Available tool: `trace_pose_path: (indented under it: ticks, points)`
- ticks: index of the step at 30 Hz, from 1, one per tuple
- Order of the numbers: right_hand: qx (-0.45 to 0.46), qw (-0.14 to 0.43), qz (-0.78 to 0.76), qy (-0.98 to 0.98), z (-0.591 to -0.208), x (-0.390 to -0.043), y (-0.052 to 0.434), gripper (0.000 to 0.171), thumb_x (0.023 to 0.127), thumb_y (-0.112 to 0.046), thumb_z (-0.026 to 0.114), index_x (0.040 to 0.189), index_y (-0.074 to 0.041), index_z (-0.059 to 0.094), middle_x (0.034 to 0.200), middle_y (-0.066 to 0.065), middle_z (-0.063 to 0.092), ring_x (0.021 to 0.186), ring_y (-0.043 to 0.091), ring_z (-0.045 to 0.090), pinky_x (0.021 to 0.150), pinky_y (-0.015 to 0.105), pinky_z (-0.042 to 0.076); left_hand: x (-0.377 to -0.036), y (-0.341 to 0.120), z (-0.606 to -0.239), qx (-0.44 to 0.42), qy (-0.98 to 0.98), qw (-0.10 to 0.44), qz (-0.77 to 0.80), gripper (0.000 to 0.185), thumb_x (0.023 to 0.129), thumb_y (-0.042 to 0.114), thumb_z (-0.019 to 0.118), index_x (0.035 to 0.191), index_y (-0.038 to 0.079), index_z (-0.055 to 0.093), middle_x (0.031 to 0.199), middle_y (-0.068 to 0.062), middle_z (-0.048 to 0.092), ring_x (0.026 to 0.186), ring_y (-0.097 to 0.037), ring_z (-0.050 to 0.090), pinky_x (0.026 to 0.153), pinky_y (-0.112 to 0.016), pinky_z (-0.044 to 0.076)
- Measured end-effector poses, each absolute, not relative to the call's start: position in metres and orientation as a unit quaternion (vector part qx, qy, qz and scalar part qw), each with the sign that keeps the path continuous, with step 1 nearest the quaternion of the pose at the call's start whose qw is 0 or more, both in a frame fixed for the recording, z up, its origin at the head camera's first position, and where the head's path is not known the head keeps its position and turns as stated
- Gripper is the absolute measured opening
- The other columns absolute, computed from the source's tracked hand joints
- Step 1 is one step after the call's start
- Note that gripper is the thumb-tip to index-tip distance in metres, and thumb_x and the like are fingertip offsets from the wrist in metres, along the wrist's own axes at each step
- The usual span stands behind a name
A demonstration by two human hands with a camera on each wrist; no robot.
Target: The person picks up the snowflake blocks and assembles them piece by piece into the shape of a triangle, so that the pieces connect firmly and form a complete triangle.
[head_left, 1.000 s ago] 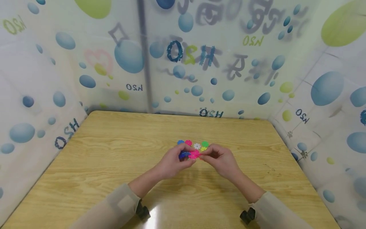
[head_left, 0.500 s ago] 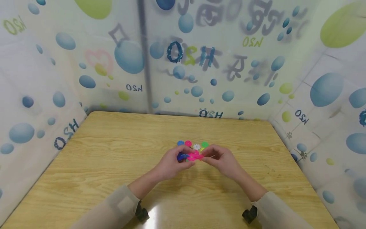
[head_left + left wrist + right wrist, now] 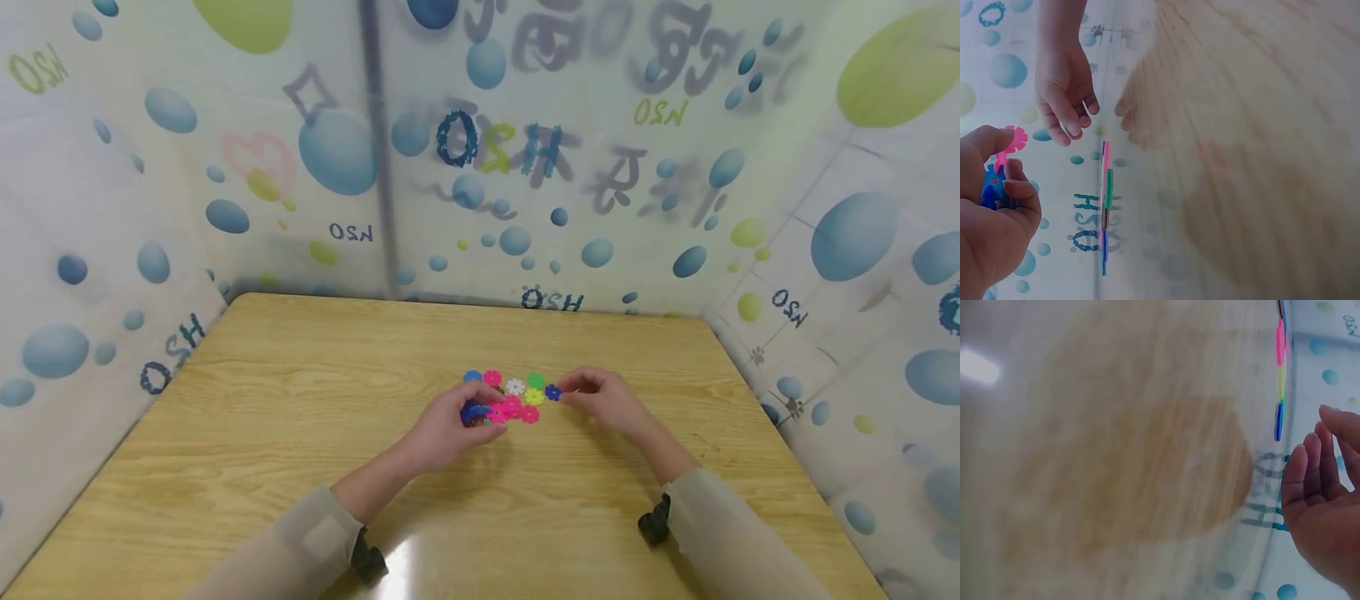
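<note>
My left hand (image 3: 441, 427) pinches a few joined plastic snowflake discs, off the table in the left wrist view. A blue disc (image 3: 994, 182) sits low between the fingers and a pink disc (image 3: 1017, 139) sticks out beyond the thumb tip; the fingers hide part of this cluster. My right hand (image 3: 611, 407) is to the right, fingers loosely bent and thumb apart, with nothing between them in the right wrist view. Its fingertips overlap the edge of a dark blue disc (image 3: 553, 392) in the head view, while the right wrist view shows that disc (image 3: 1278, 422) lying flat, apart from the fingers.
Loose discs lie in a small group beyond my left hand: light blue (image 3: 472, 377), pink (image 3: 492, 378), white (image 3: 515, 387), green (image 3: 536, 380) and yellow (image 3: 533, 397). Another pink disc (image 3: 529, 414) is nearer. The wooden table (image 3: 315, 367) ends at a printed curtain (image 3: 300, 250).
My right hand has let go of the pink discs and moved right, to beside the dark blue disc. My left hand keeps its hold on the joined discs, nearly in place.
</note>
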State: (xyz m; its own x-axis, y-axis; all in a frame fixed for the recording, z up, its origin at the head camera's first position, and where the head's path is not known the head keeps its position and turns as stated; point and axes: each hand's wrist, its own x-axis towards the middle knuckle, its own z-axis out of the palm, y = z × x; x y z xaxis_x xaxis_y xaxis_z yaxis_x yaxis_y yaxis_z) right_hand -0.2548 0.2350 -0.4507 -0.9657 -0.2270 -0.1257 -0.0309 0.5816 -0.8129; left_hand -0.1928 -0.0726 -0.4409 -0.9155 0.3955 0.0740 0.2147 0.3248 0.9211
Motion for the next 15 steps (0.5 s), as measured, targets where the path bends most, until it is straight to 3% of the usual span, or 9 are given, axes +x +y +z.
trace_pose_path:
  ticks: [4,9,15]
  points:
    - [-0.066,0.127,-0.438,0.887,-0.451,-0.264,0.237,0.018,0.107,-0.022,0.074,0.122,-0.014,0.078,0.116,0.009,0.072,0.095,0.026,0.060,0.079,0.033,0.055,-0.193,-0.073,-0.442,0.188,0.811,0.080,0.548,0.032,0.100,0.024,0.084,0.129,0.015,0.072,0.126,-0.007,0.070,0.107,-0.025,0.067,0.085,-0.023,0.056]
    - [-0.065,0.142,-0.424,0.892,-0.453,-0.275,0.235,0.019,0.106,-0.024,0.075,0.122,-0.014,0.077,0.118,0.009,0.071,0.101,0.025,0.060,0.083,0.032,0.054,-0.193,-0.073,-0.441,0.187,0.811,0.082,0.548,0.031,0.101,0.023,0.083,0.129,0.015,0.072,0.126,-0.007,0.070,0.104,-0.019,0.065,0.085,-0.023,0.055]
    - [-0.085,0.170,-0.418,0.888,-0.458,-0.285,0.237,0.028,0.103,-0.022,0.078,0.128,-0.011,0.073,0.123,0.012,0.070,0.105,0.025,0.060,0.085,0.032,0.053,-0.193,-0.074,-0.441,0.183,0.812,0.085,0.548,0.031,0.101,0.023,0.082,0.130,0.016,0.072,0.129,-0.005,0.071,0.109,-0.019,0.066,0.089,-0.025,0.056]
